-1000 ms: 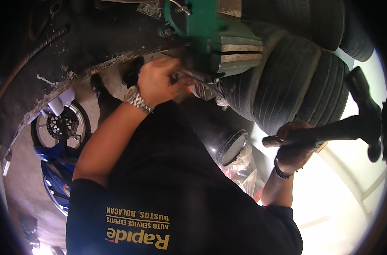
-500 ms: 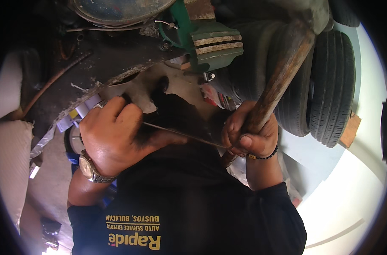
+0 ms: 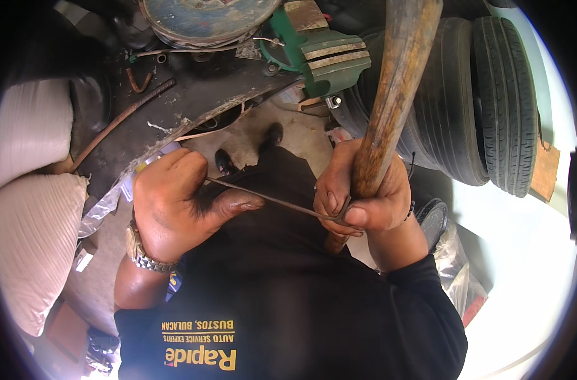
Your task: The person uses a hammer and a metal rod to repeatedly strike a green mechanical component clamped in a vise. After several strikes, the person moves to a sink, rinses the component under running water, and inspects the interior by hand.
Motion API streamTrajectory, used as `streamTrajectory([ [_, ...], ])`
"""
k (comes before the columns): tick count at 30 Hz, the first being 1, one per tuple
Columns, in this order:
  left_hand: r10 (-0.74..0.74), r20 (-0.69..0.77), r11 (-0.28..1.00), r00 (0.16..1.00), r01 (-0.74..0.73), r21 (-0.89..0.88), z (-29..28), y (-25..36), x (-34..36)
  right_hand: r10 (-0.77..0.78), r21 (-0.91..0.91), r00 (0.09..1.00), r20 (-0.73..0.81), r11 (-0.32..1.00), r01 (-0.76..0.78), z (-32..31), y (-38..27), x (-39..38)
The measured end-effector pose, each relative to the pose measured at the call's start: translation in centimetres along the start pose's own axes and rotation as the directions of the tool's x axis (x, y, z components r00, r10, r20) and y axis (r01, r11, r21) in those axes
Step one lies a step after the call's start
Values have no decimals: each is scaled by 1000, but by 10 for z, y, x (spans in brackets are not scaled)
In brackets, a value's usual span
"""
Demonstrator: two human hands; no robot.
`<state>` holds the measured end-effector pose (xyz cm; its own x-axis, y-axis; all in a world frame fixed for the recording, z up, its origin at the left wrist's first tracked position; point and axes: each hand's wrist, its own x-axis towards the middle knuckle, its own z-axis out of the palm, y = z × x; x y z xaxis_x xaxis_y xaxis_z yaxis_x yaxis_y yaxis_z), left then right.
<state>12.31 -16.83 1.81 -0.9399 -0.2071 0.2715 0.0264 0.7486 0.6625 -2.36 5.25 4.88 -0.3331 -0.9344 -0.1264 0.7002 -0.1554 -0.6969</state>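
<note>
My left hand (image 3: 174, 202) is closed in a fist around one end of a thin dark metal rod (image 3: 269, 198), its thumb stretched along toward the right. The rod slopes down to my right hand (image 3: 367, 196), where its bent tip is pinched by the thumb and fingers. That same hand is wrapped around the wooden handle of a hammer (image 3: 399, 88). The handle rises past the top edge, so the hammer's head is out of sight; its lower end shows beneath my fingers.
Ahead is a dark workbench (image 3: 199, 88) with a green vise (image 3: 331, 60), a round metal lid (image 3: 206, 22) and a rusty curved rod (image 3: 120, 123). Tires (image 3: 504, 104) stand at the right. Pale sacks (image 3: 35, 240) lie at the left.
The hammer handle has swung more upright and its head has left the view. The rod's bent tip now shows at my right thumb. The bench and vise sit slightly further right in view.
</note>
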Motion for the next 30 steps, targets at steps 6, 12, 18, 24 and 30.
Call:
streamTrajectory([
  [6,-87,20,992,996,84,89,-16,2,-9,33,37,999,9,999,-33,10,7,6],
  [12,86,-215,991,973,-62,115,-28,0,-16,-23,-16,999,24,1000,23,16,10,10],
  [18,230,-341,963,912,-163,213,-21,-10,-20,-20,-14,999,39,1000,20,17,6,15],
  [24,310,-391,951,866,-276,142,-13,-14,-20,-66,-71,996,51,995,70,12,2,15],
  [30,258,-243,959,935,-219,177,-12,6,-21,-134,-321,973,-190,945,68,1,-9,7],
])
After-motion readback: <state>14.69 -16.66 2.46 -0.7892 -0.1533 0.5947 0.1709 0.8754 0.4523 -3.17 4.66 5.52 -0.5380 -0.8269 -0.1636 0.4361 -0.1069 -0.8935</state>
